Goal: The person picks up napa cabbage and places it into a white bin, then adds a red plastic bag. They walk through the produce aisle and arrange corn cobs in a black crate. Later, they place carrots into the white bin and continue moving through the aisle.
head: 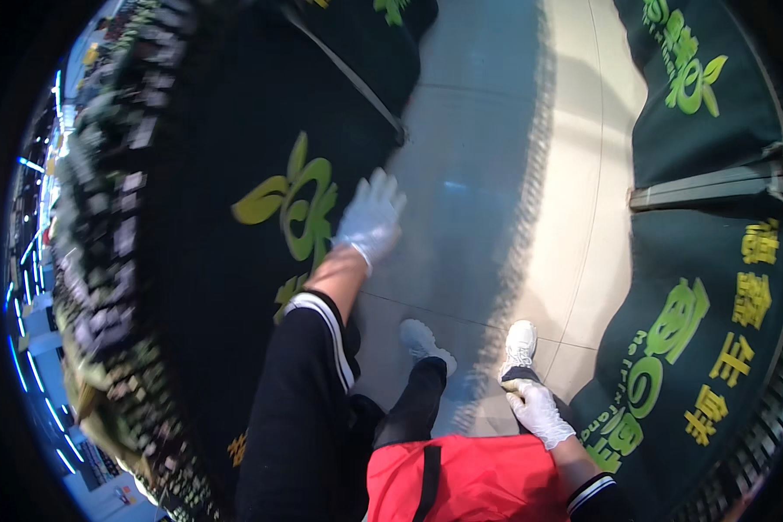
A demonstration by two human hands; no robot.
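Observation:
My left hand [370,218], in a thin translucent glove, reaches forward over the floor beside a dark cloth stand cover [235,150] with a green leafy design. Its fingers are extended and it holds nothing. Close to my right thigh is my right hand [539,411], gloved the same way, with its fingers pointing down and partly curled; whether it holds anything is unclear. A red apron [470,476] with a black strap covers my lap area. Below, my white sneakers [521,342] stand on the tiled floor [571,274].
On the left, a long stand carries blurred goods [121,248], with ceiling lights beyond it. Along the right side hangs another dark printed cover [685,261], split by a grey post [705,187]. A tiled aisle runs between the two.

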